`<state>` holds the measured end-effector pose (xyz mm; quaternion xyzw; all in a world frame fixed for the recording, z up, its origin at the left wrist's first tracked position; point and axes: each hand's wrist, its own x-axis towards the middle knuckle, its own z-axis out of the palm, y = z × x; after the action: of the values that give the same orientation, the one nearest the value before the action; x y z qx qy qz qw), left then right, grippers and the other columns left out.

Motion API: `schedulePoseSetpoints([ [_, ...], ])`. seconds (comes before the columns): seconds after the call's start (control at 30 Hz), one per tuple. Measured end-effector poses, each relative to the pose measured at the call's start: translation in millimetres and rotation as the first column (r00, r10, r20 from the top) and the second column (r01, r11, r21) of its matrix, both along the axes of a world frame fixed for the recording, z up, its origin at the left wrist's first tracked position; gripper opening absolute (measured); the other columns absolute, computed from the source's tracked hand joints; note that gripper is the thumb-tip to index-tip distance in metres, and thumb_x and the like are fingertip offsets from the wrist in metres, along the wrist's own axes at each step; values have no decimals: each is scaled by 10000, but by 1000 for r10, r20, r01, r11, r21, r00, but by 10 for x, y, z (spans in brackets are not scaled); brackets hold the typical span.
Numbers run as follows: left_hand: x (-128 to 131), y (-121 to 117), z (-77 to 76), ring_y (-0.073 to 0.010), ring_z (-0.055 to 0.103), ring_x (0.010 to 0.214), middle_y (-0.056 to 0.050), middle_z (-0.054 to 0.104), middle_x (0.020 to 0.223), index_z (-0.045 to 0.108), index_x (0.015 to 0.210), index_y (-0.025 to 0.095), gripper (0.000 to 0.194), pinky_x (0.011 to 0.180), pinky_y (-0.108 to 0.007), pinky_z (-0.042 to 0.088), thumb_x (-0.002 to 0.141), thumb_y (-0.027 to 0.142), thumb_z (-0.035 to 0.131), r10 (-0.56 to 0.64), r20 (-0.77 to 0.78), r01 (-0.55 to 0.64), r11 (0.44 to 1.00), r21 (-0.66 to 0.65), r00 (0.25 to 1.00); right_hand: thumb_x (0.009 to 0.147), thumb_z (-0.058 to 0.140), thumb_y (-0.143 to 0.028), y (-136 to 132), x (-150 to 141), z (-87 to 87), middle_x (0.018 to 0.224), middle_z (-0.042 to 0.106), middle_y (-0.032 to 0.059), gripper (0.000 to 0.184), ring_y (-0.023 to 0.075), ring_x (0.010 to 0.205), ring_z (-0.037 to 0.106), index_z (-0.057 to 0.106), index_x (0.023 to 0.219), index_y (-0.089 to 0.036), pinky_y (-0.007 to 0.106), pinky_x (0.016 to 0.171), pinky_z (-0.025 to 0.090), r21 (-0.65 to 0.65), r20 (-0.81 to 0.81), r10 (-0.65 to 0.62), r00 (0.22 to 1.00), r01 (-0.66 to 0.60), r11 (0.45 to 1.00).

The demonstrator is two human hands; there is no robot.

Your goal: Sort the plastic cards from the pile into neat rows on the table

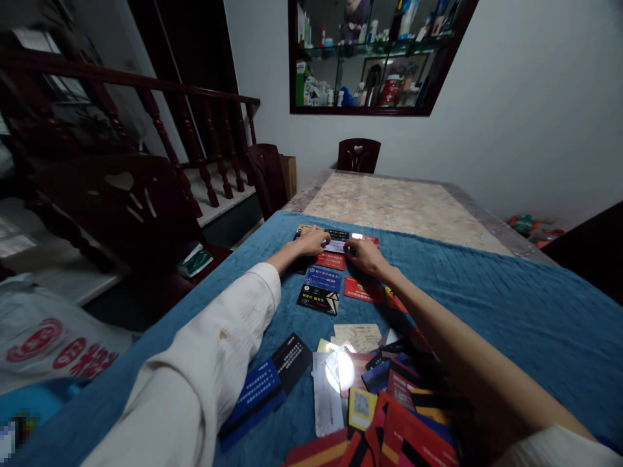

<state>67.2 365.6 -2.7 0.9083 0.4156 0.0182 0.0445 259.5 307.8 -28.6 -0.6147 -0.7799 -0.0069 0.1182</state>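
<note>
Blue cloth, pale card, long axis sideways

Beyond the desk were a chair and a wall cabinet; left of the desk, a railing and plastic bag

One head-worn view looks forward and slightly down along the dining table, from above its near end. Loose plastic cards lie close below; the glass-shelved wall cabinet stands far ahead.
</note>
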Motion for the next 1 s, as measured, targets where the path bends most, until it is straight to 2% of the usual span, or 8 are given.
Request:
schedulePoseSetpoints([
  [0.47, -5, 1, 13, -335, 470, 1237, -119, 630, 1211, 673, 1136, 220, 369, 1032, -569, 379, 813, 105, 535, -5, -26, 5, 1000, 16, 1000, 920, 534, -213, -23, 1, -7, 1105, 724, 124, 319, 201, 972, 663, 730, 1170, -187, 251, 845, 452, 4, -8, 0, 1000, 0, 1000],
  [0.73, 3, -63, 69, -342, 461, 1233, -135, 635, 1191, 678, 1119, 199, 371, 1031, -588, 366, 805, 79, 522, -10, -43, 11, 1000, 22, 999, 910, 536, -192, -50, -12, 15, 1131, 714, 131, 339, 212, 996, 656, 728, 1189, -194, 255, 853, 444, -2, -12, -7, 1000, 7, 1000],
  [1.0, 24, -95, 104, -324, 463, 1230, -122, 648, 1162, 679, 1129, 199, 386, 1051, -551, 368, 794, 77, 530, 0, -71, 2, 1000, 20, 998, 899, 518, -189, -68, -31, 54, 1120, 718, 130, 353, 211, 978, 653, 732, 1180, -191, 250, 812, 445, -14, 0, -20, 1000, 20, 1000],
])
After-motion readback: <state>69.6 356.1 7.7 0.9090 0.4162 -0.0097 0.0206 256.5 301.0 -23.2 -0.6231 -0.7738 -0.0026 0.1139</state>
